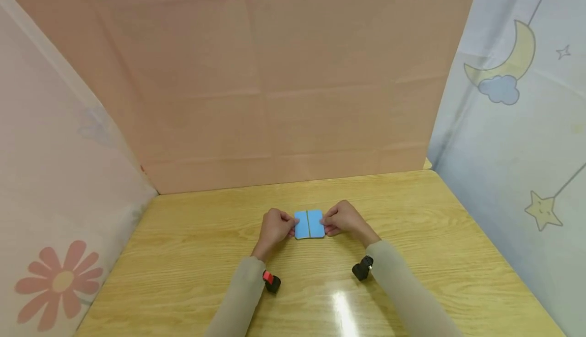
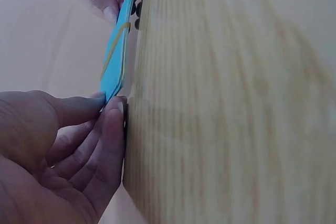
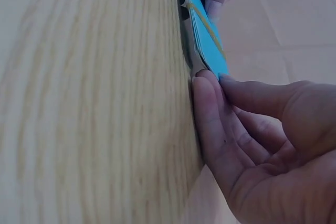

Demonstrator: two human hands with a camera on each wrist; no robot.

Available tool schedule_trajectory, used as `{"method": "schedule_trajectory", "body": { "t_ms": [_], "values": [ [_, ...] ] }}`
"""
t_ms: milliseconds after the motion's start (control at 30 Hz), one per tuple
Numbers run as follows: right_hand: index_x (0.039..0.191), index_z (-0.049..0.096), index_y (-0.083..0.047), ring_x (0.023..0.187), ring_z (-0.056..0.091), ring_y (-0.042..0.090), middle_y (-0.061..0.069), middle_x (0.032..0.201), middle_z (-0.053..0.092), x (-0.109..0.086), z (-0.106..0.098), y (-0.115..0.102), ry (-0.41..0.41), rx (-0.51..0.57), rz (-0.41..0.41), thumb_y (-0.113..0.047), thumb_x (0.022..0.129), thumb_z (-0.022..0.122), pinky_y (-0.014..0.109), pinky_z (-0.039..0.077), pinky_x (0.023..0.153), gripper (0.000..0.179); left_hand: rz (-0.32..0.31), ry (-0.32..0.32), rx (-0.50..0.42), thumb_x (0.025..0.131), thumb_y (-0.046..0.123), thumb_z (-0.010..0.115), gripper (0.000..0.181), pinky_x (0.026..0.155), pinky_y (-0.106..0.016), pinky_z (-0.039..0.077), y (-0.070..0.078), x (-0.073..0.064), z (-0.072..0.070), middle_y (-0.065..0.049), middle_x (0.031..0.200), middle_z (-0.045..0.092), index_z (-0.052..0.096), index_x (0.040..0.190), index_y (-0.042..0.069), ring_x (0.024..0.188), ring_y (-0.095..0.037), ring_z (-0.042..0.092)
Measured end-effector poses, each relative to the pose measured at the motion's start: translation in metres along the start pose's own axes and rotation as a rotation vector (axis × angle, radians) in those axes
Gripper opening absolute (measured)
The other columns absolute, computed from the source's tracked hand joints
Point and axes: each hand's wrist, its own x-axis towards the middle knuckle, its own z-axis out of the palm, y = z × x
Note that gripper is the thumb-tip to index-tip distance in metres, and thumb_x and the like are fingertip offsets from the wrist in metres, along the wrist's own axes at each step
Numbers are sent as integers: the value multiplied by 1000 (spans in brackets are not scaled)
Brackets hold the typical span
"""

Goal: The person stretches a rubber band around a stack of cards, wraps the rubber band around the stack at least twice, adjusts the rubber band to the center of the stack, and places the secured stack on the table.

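A small stack of blue cards (image 1: 316, 224) with rounded corners is held slightly off the wooden table, with a yellowish rubber band (image 1: 309, 224) round its middle. My left hand (image 1: 274, 226) pinches the left edge between thumb and fingers. At the opposite edge my right hand (image 1: 345, 219) grips the stack the same way. In the left wrist view the cards (image 2: 112, 77) show thin layers along their side, and the band (image 2: 114, 51) crosses them at a slant. The right wrist view shows the thumb on top of the cards (image 3: 207, 45) and fingers underneath.
The wood-grain table (image 1: 206, 255) spreads out on all sides of the hands. A peach-coloured sheet (image 1: 274, 82) hangs at its far edge, with patterned cloths (image 1: 494, 138) at the sides. Each wrist wears a small black camera (image 1: 362, 268).
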Motion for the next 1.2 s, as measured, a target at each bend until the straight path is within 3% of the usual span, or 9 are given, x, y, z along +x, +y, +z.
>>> {"method": "schedule_trajectory", "body": {
  "t_ms": [333,600,867,1200],
  "values": [
    [93,80,8,60,72,16,17,76,77,2,9,-9,28,-94,-10,-1,96,72,34,65,62,12,22,53,65,95,8,77,18,53,-28,61,-1,1,-2,-11,67,75,81,79,-2,54,-16,69],
    [84,80,5,59,70,16,13,72,76,-1,11,-11,91,-180,24,-3,92,77,32,64,60,12,14,57,68,92,5,79,14,53,-26,60,0,1,2,-11,68,75,80,80,-3,53,-13,68],
    [78,80,4,58,70,18,13,69,75,-4,8,-14,92,-234,24,-4,92,78,31,64,58,15,-7,55,66,92,6,79,12,53,-25,58,3,0,4,-9,69,75,80,82,-1,54,-12,67],
    [79,80,3,59,70,18,13,68,74,-9,0,-20,96,-251,-10,-9,94,77,32,64,59,19,54,56,78,93,6,78,10,54,-26,57,5,-4,-2,-13,73,76,79,87,-2,58,-18,69]
  ]
}}
